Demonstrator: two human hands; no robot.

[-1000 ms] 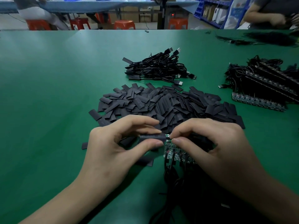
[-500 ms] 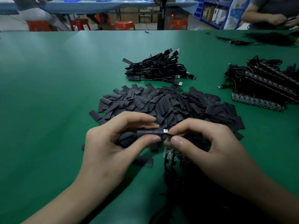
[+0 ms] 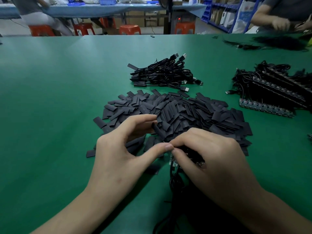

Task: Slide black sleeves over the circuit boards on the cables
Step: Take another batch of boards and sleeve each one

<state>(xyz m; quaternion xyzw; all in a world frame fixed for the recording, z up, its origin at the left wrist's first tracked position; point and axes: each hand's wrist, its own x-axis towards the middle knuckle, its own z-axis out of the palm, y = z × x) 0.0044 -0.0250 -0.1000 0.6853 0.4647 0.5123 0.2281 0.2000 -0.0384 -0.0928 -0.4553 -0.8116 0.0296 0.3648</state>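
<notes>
A black sleeve [image 3: 158, 131] stands tilted between the forefinger and thumb of my left hand [image 3: 121, 152], which pinches it at its two ends. My right hand [image 3: 209, 159] touches the left thumb tip and grips the cable end under its curled fingers. Bare circuit boards [image 3: 173, 162] on black cables [image 3: 175, 183] peek out below my right hand. A wide heap of loose black sleeves [image 3: 185, 112] lies just beyond both hands.
A bundle of sleeved cables with USB plugs [image 3: 165, 75] lies farther back. Rows of cables with boards [image 3: 270, 93] sit at the right. Another person's hands [image 3: 283, 23] work at the far right corner. Green table [image 3: 50, 98] stretches to the left.
The sleeve has swung from lying level between my hands to standing tilted in my left hand. Both hands have moved a little closer together.
</notes>
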